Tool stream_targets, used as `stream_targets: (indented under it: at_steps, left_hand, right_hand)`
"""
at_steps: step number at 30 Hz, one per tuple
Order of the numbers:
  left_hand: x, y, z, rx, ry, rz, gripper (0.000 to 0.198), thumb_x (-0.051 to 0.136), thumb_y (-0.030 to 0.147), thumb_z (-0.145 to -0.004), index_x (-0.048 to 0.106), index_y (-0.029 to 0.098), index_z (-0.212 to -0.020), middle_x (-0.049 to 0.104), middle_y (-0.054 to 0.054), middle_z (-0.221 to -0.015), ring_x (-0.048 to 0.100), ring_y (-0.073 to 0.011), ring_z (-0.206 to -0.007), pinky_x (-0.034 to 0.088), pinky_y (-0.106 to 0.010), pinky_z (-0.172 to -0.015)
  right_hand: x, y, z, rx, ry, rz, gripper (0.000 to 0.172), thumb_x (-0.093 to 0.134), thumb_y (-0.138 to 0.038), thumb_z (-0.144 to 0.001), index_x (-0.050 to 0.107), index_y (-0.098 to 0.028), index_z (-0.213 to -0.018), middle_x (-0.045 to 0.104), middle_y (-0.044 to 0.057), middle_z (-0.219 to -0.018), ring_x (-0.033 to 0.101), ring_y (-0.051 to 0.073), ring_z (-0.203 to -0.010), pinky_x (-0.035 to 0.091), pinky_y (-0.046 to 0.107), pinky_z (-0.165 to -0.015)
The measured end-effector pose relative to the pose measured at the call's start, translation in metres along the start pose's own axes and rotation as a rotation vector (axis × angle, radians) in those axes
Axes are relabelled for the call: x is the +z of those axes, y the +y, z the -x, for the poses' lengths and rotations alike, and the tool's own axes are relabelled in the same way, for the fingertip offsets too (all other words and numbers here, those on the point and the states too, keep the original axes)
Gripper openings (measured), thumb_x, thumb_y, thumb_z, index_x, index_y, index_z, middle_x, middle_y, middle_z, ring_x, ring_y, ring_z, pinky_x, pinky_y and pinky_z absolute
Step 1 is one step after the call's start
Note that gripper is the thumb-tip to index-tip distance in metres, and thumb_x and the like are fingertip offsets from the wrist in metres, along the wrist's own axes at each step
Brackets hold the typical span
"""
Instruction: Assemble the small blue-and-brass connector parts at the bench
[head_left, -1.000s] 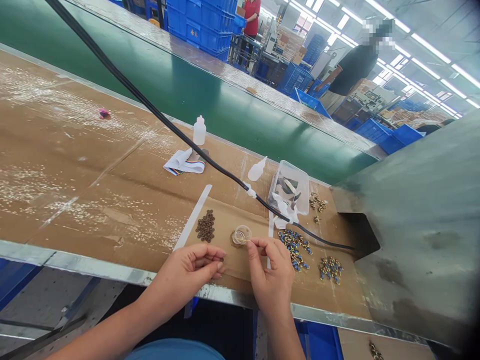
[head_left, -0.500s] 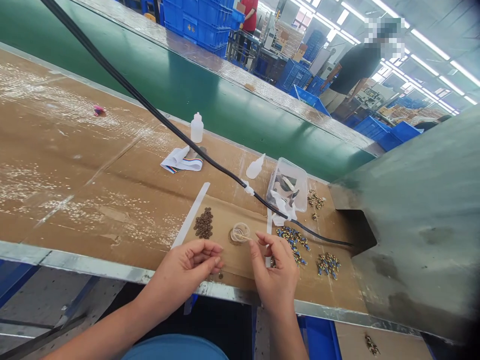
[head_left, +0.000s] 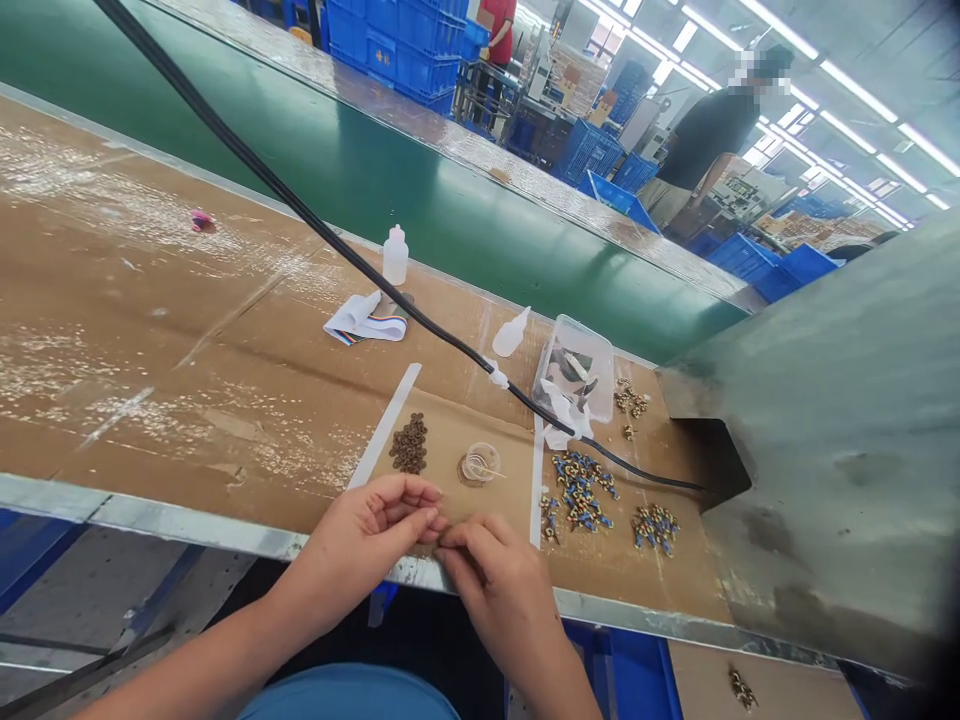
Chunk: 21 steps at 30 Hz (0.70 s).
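My left hand [head_left: 382, 530] is closed in a pinch over the front edge of the bench; whatever its fingertips hold is too small to make out. Close against it, my right hand [head_left: 499, 575] has thumb and forefinger pressed together, and I cannot tell what is between them. Just beyond the hands stands a small clear cup [head_left: 480, 462], with a thin stick [head_left: 492, 471] leaning out over its rim. Left of the cup lies a pile of small brown round pieces [head_left: 409, 445]. To the right is a pile of small blue and gold parts [head_left: 583, 490].
A black cable [head_left: 330, 240] crosses above the bench. Farther back are a white squeeze bottle [head_left: 395, 255], a folded striped ribbon [head_left: 364, 322], another bottle [head_left: 511, 333] and a clear plastic box [head_left: 600, 350]. A metal panel [head_left: 840, 440] closes off the right side. People stand beyond the green belt [head_left: 465, 210].
My right hand has let go of the stick, which now rests in the cup. It has moved left and toward me, up to my left hand, which stays nearly still.
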<state>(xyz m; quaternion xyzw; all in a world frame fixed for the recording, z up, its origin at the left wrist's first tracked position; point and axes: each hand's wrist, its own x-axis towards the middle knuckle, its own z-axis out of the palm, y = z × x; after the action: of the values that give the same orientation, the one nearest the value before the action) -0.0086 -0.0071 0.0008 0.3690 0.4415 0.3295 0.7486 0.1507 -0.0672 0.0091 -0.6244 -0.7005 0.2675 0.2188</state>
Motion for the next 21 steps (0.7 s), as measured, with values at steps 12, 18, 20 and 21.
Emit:
stream_targets:
  at_steps: [12, 18, 20, 21]
  left_hand:
    - [-0.003, 0.001, -0.001, -0.004, -0.135, -0.031, 0.017, 0.07, 0.021, -0.075, 0.067, 0.017, -0.091, 0.074, -0.005, -0.088, 0.068, -0.0204, -0.089, 0.052, -0.033, -0.084]
    - [-0.002, 0.004, -0.002, -0.057, -0.121, 0.054, 0.016, 0.071, 0.023, -0.074, 0.064, 0.016, -0.087, 0.073, -0.004, -0.082, 0.068, -0.0195, -0.082, 0.053, -0.036, -0.082]
    - [-0.002, 0.004, -0.002, -0.055, -0.114, 0.061, 0.016, 0.072, 0.023, -0.074, 0.063, 0.016, -0.086, 0.072, -0.004, -0.08, 0.068, -0.0186, -0.08, 0.053, -0.036, -0.082]
    - [-0.002, 0.004, -0.002, -0.053, -0.108, 0.062, 0.016, 0.072, 0.022, -0.074, 0.063, 0.016, -0.086, 0.072, -0.004, -0.08, 0.067, -0.0181, -0.079, 0.053, -0.035, -0.081]
  right_hand:
    - [0.011, -0.005, -0.012, 0.175, 0.268, -0.322, 0.014, 0.053, -0.029, -0.089, 0.062, -0.023, -0.079, 0.06, -0.001, -0.077, 0.054, 0.012, -0.068, 0.04, 0.021, -0.059]
    - [0.015, -0.008, -0.016, 0.136, 0.274, -0.329, 0.013, 0.052, -0.025, -0.089, 0.062, -0.022, -0.082, 0.061, 0.0, -0.081, 0.057, 0.012, -0.075, 0.043, 0.022, -0.066]
    - [0.015, -0.007, -0.014, 0.127, 0.274, -0.329, 0.013, 0.052, -0.025, -0.089, 0.063, -0.022, -0.082, 0.061, 0.0, -0.082, 0.057, 0.012, -0.076, 0.044, 0.022, -0.066]
    - [0.015, -0.007, -0.013, 0.122, 0.275, -0.328, 0.013, 0.051, -0.025, -0.089, 0.063, -0.022, -0.083, 0.062, 0.0, -0.082, 0.057, 0.012, -0.076, 0.044, 0.022, -0.066]
